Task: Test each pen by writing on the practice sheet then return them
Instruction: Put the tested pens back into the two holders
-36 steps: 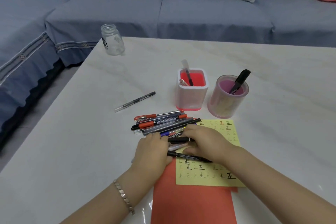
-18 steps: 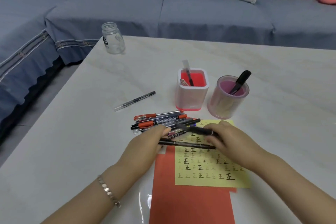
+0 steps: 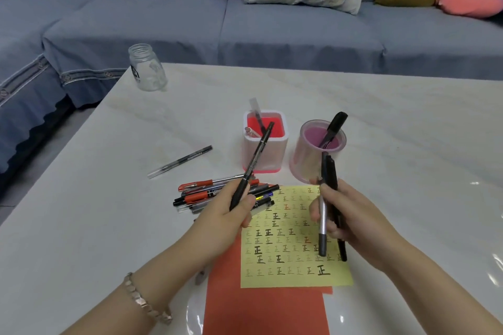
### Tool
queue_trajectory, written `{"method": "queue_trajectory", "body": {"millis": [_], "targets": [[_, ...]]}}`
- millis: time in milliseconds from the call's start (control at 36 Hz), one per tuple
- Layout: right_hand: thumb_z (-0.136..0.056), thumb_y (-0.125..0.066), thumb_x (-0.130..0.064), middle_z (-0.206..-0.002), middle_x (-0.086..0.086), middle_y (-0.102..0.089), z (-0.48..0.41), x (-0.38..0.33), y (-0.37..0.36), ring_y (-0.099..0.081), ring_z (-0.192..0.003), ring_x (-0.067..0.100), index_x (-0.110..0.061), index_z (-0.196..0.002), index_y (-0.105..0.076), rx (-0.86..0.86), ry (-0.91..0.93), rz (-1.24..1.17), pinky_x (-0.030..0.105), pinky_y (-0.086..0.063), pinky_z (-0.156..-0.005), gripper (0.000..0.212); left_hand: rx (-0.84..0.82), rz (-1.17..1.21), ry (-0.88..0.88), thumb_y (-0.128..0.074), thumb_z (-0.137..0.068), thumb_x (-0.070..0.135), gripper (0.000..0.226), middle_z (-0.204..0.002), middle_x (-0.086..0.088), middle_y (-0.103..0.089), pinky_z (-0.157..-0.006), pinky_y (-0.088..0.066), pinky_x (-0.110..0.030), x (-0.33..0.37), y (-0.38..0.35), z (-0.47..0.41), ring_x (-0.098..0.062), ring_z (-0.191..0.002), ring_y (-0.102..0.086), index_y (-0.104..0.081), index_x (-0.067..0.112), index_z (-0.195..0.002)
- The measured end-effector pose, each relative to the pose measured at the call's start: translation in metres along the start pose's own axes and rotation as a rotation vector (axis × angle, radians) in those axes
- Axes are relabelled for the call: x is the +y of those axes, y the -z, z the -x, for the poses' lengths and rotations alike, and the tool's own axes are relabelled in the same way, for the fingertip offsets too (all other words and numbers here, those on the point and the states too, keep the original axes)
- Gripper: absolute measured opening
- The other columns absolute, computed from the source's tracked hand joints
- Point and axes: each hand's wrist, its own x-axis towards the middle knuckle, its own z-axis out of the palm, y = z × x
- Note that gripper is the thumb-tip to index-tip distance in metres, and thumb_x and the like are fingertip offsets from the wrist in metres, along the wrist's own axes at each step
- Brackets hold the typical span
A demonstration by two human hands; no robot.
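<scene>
The left hand (image 3: 234,215) is curled round a black pen (image 3: 254,163), whose far end tilts up across the front of the red square holder (image 3: 272,155). The right hand (image 3: 345,215) is clamped on two pens (image 3: 322,226) held nearly upright, one silver and one black, perhaps with a third behind them. Their lower ends hang over the yellow practice sheet (image 3: 288,253). The hands are apart, both raised above the sheet.

The sheet lies on a red paper (image 3: 264,310) that runs to the near edge of the surface (image 3: 408,130). A pile of pens (image 3: 206,193) touches the sheet's far left corner, and a lone pen (image 3: 179,162) lies apart farther left. A pink round cup (image 3: 304,168) stands just beside the holder. A glass jar (image 3: 148,68) stands at the far left corner. Bare marble spreads to the right of cup and sheet.
</scene>
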Motion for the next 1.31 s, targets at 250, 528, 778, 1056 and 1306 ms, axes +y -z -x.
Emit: {"method": "queue_trajectory", "body": {"millis": [250,528,778,1056,1306], "targets": [[-0.085,-0.062,-0.009,-0.067,-0.015,-0.064,-0.035,-0.045,-0.011,-0.059,-0.063,-0.004,-0.022,-0.083,-0.064,0.5,0.603,0.088,0.014,-0.045,-0.062,0.013,0.081,0.175,0.061,-0.042,-0.096,0.033,0.021,-0.055,0.005,-0.045,-0.038,-0.028,-0.016,0.01,0.004,0.004,-0.004,-0.038,-0.031,-0.058,0.021,-0.103],[-0.084,-0.064,-0.016,-0.089,0.001,-0.063,-0.102,-0.058,-0.039,-0.057,-0.084,0.017,-0.009,-0.103,-0.065,0.499,0.433,0.653,0.0,-0.033,-0.053,0.02,0.23,-0.152,-0.109,-0.055,-0.09,0.031,0.02,-0.071,0.0,-0.066,-0.052,-0.045,-0.02,0.021,0.022,0.013,-0.007,-0.059,-0.06,-0.07,0.024,-0.079],[-0.074,-0.072,-0.032,-0.066,0.011,-0.055,-0.035,-0.056,-0.029,-0.04,-0.054,0.015,-0.03,-0.087,-0.065,0.216,0.629,0.572,0.027,-0.032,-0.053,0.015,0.083,-0.252,-0.085,-0.058,-0.086,0.038,0.024,-0.067,-0.007,-0.057,-0.056,-0.04,-0.025,0.022,0.02,0.01,-0.01,-0.054,-0.051,-0.064,0.02,-0.071],[-0.067,-0.066,-0.056,-0.096,-0.02,-0.058,-0.011,-0.046,-0.009,-0.048,-0.098,-0.001,-0.057,-0.107,-0.051,-0.264,0.555,0.92,0.021,-0.043,-0.086,0.042,-0.173,-0.164,-0.077,-0.061,-0.084,0.038,0.019,-0.047,0.012,-0.049,-0.048,-0.032,-0.019,0.046,-0.002,-0.002,-0.006,-0.046,-0.04,-0.067,0.034,-0.066],[-0.084,-0.047,-0.033,-0.066,-0.015,-0.056,-0.017,-0.035,0.016,-0.051,-0.067,0.009,-0.039,-0.09,-0.053,0.091,0.596,0.561,0.024,-0.04,-0.068,0.011,0.003,0.177,-0.038,-0.046,-0.095,0.03,0.027,-0.057,0.003,-0.044,-0.043,-0.026,-0.017,0.055,-0.011,-0.015,-0.006,-0.041,-0.031,-0.064,0.01,-0.091]]}}
